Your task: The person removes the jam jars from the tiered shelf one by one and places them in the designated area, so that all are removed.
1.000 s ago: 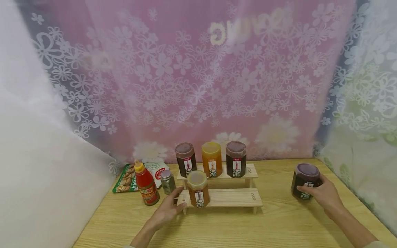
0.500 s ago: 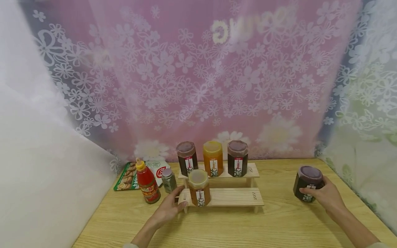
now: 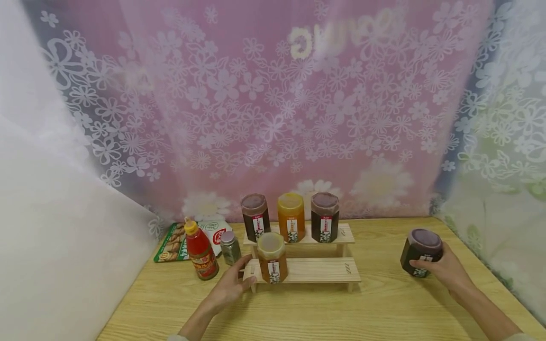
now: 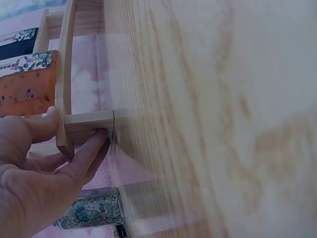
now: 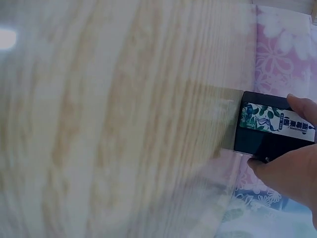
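Observation:
My left hand [image 3: 228, 285] grips the left end of a two-step wooden display rack [image 3: 317, 270]. In the left wrist view, its thumb lies on the lower step and its fingers curl under, by the leg. On that step stands an orange-brown jar [image 3: 272, 265], close to the thumb. My right hand [image 3: 450, 267] holds a dark jam jar [image 3: 411, 258] with a purple lid at the table's right side. Its thumb crosses the label side; the other fingers are mostly hidden behind the jar. In the right wrist view, the jar's base meets the tabletop.
On the upper step stand a dark jar [image 3: 251, 222], a yellow-orange jar [image 3: 294, 220] and another dark jar [image 3: 320, 227]. Left of the rack are a small spice jar [image 3: 231, 251], a red sauce bottle [image 3: 200, 251] and a green-and-white packet [image 3: 172, 244]. A floral curtain [image 3: 273, 118] hangs behind.
The dark jar in my right hand has shifted slightly toward me over the past second. My left hand keeps its place on the rack; the head view sways a little.

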`<state>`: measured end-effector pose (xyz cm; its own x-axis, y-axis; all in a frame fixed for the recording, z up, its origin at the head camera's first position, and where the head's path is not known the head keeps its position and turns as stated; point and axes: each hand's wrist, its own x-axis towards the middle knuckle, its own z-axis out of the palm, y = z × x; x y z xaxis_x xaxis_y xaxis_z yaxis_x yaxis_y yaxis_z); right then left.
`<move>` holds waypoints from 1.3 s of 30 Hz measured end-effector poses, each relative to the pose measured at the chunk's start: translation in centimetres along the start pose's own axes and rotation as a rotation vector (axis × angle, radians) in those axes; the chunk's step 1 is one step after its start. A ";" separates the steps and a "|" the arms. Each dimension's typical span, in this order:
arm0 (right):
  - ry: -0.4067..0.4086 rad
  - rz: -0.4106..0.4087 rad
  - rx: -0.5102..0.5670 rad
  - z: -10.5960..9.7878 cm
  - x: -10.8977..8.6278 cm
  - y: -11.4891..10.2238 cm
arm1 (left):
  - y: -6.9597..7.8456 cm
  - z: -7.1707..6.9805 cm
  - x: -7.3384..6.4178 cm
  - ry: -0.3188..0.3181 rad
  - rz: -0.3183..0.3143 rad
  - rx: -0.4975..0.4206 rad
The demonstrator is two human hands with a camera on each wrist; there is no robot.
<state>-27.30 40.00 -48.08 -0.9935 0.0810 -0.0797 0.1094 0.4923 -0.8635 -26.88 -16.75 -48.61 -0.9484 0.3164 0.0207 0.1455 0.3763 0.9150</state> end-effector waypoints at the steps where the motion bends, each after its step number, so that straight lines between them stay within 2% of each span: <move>1: -0.003 0.003 -0.009 0.0 -0.1 -0.1 | 0.0 0.0 0.0 0.000 -0.001 0.000; 6: 0.023 -0.017 -0.029 -0.4 -0.4 -0.7 | 0.0 0.0 0.0 0.001 -0.005 0.001; 13: 0.085 -0.105 -0.027 -0.9 -1.1 -2.0 | -0.2 -0.1 0.1 0.004 0.000 0.012; 22: 0.150 -0.380 0.096 -2.0 -2.4 -4.0 | -0.3 -0.2 0.2 0.008 -0.014 0.035; 25: 0.131 -0.418 0.097 -2.0 -2.6 -5.0 | -0.4 -0.2 0.3 0.010 -0.007 0.028; 31: 0.029 -0.442 0.141 -1.0 -3.4 -6.9 | -0.6 -0.1 0.4 0.004 0.012 0.011; 36: -0.021 -0.471 0.140 1.0 -3.8 -8.1 | -0.5 -0.1 0.3 0.001 0.013 0.006; 39: -0.066 -0.440 0.111 2.7 -4.1 -8.4 | -0.5 -0.1 0.3 0.001 0.017 0.010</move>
<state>-24.22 33.24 -41.85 -0.9450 -0.1719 0.2784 -0.3239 0.3716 -0.8700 -27.27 -16.88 -49.01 -0.9461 0.3219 0.0367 0.1646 0.3799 0.9103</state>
